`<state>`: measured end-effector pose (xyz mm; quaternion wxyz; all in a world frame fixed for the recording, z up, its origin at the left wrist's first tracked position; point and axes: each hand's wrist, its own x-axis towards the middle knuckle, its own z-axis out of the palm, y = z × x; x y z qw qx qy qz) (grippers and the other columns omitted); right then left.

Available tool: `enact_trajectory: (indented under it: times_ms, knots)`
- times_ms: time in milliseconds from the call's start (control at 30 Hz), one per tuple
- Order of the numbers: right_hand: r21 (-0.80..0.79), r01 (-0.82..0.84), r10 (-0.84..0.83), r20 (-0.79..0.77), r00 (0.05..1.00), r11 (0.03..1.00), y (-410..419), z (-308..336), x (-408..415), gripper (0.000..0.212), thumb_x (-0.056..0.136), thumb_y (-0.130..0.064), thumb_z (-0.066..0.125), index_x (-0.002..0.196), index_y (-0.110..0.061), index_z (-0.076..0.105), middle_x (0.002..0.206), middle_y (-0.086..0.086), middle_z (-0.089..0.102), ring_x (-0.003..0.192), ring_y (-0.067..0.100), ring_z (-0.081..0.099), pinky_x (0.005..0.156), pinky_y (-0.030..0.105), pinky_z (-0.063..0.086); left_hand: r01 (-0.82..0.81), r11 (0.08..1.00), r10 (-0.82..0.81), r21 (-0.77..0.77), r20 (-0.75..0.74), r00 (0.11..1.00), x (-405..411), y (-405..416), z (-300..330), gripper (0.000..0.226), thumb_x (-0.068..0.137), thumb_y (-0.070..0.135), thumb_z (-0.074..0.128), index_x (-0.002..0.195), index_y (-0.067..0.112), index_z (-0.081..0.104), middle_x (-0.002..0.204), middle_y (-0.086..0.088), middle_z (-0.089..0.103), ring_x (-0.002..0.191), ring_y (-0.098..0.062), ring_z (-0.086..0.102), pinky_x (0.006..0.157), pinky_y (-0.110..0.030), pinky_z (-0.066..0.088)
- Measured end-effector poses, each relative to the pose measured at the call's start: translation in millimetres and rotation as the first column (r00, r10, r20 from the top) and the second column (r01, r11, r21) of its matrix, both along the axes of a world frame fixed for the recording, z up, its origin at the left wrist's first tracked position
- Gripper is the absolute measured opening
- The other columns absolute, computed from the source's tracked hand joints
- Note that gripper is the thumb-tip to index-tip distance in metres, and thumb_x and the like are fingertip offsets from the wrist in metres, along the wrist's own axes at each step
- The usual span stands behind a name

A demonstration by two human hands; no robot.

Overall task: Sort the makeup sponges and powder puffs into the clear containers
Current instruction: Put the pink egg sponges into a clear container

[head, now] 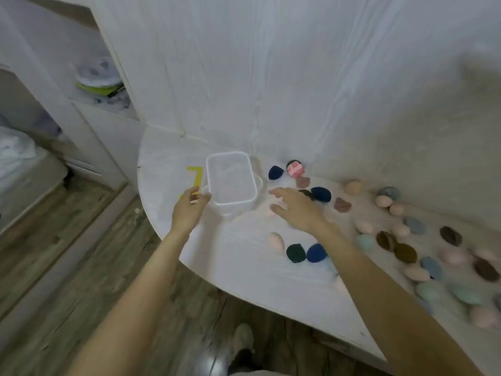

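A clear rectangular container (231, 183) stands near the left end of the white table (244, 275), with nothing visible inside. My left hand (189, 208) grips its near-left corner. My right hand (296, 210) hovers just right of the container with fingers spread and holds nothing. Several makeup sponges and powder puffs lie scattered to the right. Among them are a pale pink sponge (275, 241), a dark green puff (295, 253), a blue puff (316, 252) and a navy puff (275, 172). Another navy puff (322, 194) lies just beyond my right hand.
A second clear rim (260, 181) shows behind the container. A yellow mark (196, 177) sits on the table left of it. A small pink-labelled item (295, 168) lies by the white backdrop. Shelves (100, 85) stand at left, above wooden floor (67, 253).
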<state>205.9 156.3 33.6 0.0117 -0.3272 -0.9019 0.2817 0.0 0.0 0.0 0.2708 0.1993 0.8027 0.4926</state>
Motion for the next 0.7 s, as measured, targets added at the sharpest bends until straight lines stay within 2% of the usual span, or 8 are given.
enact_trajectory:
  times_ms: [67,133,233,333,400,500,600,700]
  knots:
    - [-0.137,0.086,-0.098,-0.086,0.991,0.987,5.3,-2.7,-33.8,0.044,0.096,-0.032,0.047,0.138,-0.020,0.039,0.137,0.003,0.049,0.120,0.023,0.050,0.099,0.036,0.042,0.024,0.999,-0.026,0.022,0.103,0.994,-11.8,10.7,-3.7,0.052,0.088,0.037,0.061,0.134,0.017,0.045,0.120,-0.005,0.056,0.109,-0.023,0.056,0.096,-0.042,0.046]
    - [-0.305,0.189,-0.234,-0.116,0.965,0.933,13.3,-4.5,-67.6,0.045,0.098,-0.031,0.044,0.139,-0.016,0.037,0.138,0.005,0.048,0.121,0.024,0.049,0.101,0.033,0.038,0.059,0.998,-0.064,0.032,0.170,0.983,-16.7,21.5,-5.0,0.055,0.089,0.035,0.060,0.138,0.018,0.041,0.122,-0.005,0.054,0.107,-0.021,0.056,0.087,-0.034,0.050]
    - [-0.577,0.323,-0.445,-0.080,0.892,0.750,27.7,-13.2,-100.7,0.041,0.098,-0.027,0.042,0.136,-0.012,0.039,0.124,0.007,0.053,0.110,0.023,0.053,0.101,0.040,0.043,0.062,0.996,-0.074,0.071,0.189,0.979,-22.8,36.3,-9.3,0.056,0.089,0.027,0.061,0.140,0.018,0.038,0.116,-0.004,0.054,0.098,-0.017,0.056,0.066,-0.020,0.048]
    - [-0.644,0.300,-0.456,-0.087,0.886,0.704,34.3,-22.1,-111.4,0.026,0.097,-0.017,0.044,0.121,-0.010,0.051,0.109,0.007,0.059,0.098,0.022,0.056,0.093,0.040,0.048,0.046,0.993,-0.068,0.110,0.200,0.977,-26.8,40.2,-12.3,0.046,0.088,0.014,0.062,0.133,0.016,0.049,0.099,0.002,0.061,0.083,-0.011,0.060,0.058,-0.016,0.050]
    - [-0.656,0.273,-0.436,-0.095,0.895,0.703,36.8,-26.1,-111.8,0.029,0.095,-0.013,0.049,0.123,-0.010,0.053,0.114,0.011,0.062,0.098,0.023,0.059,0.084,0.035,0.052,0.025,0.989,-0.058,0.144,0.233,0.971,-28.9,40.1,-11.7,0.042,0.087,0.007,0.062,0.128,0.013,0.054,0.090,0.004,0.061,0.078,-0.010,0.061,0.063,-0.020,0.052]
    - [-0.763,0.205,-0.432,-0.106,0.896,0.614,36.6,-22.9,-104.4,0.033,0.093,-0.011,0.055,0.125,-0.007,0.052,0.114,0.012,0.063,0.096,0.022,0.062,0.074,0.028,0.053,-0.004,0.977,-0.060,0.214,0.292,0.955,-25.8,34.2,-3.6,0.037,0.088,0.004,0.059,0.122,0.019,0.058,0.087,0.009,0.063,0.080,-0.009,0.062,0.073,-0.026,0.050]
    - [-0.871,0.144,-0.465,-0.105,0.879,0.470,27.1,-13.2,-83.2,0.035,0.089,-0.018,0.062,0.121,-0.008,0.053,0.111,0.009,0.063,0.097,0.022,0.063,0.079,0.032,0.054,-0.014,0.967,-0.066,0.254,0.301,0.951,-23.5,19.5,1.8,0.035,0.090,0.006,0.056,0.119,0.024,0.061,0.108,0.007,0.066,0.095,-0.006,0.063,0.086,-0.023,0.049]
    - [-0.911,0.087,-0.490,-0.135,0.861,0.404,12.0,-7.5,-54.9,0.029,0.089,-0.023,0.061,0.112,-0.007,0.054,0.107,0.011,0.063,0.096,0.024,0.063,0.081,0.036,0.055,0.061,0.967,-0.122,0.248,0.239,0.963,-15.8,-1.2,2.5,0.034,0.090,0.011,0.057,0.116,0.032,0.063,0.118,0.002,0.064,0.108,-0.017,0.060,0.101,-0.039,0.044]
